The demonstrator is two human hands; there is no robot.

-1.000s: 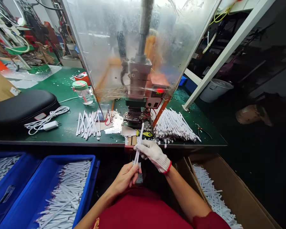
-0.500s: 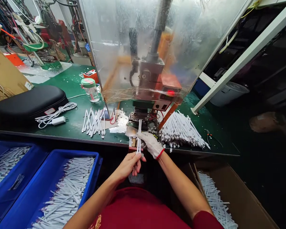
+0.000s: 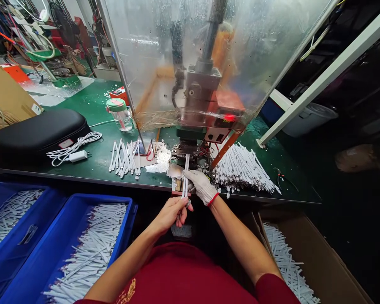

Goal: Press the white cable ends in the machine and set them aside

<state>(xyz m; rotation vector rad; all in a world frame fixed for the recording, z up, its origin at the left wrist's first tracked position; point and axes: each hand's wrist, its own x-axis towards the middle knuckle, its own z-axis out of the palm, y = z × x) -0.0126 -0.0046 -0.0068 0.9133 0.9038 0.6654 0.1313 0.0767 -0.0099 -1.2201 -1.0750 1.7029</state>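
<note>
Two thin white strips (image 3: 186, 175) lie side by side, their far ends at the metal fixture (image 3: 187, 148) under the press. Bare, my left hand (image 3: 174, 212) pinches their near ends just off the table edge. My right hand (image 3: 201, 185), in a white glove with a red cuff, is closed around the strips farther up; some of its fingers are hidden beneath. A loose group of white strips (image 3: 123, 158) lies left of the fixture, and a large pile of strips (image 3: 245, 169) lies to its right.
A clear guard (image 3: 158, 50) hangs before the press. Blue bins (image 3: 131, 204) with strips stand lower left, a cardboard box (image 3: 329, 257) with strips lower right. On the green table (image 3: 91, 169) are a jar (image 3: 122, 118), black case (image 3: 41, 131), white cable (image 3: 79, 147) and pliers (image 3: 279, 175).
The view has shifted slightly. Both hands keep their hold on the strips, and their position at the fixture looks nearly the same.
</note>
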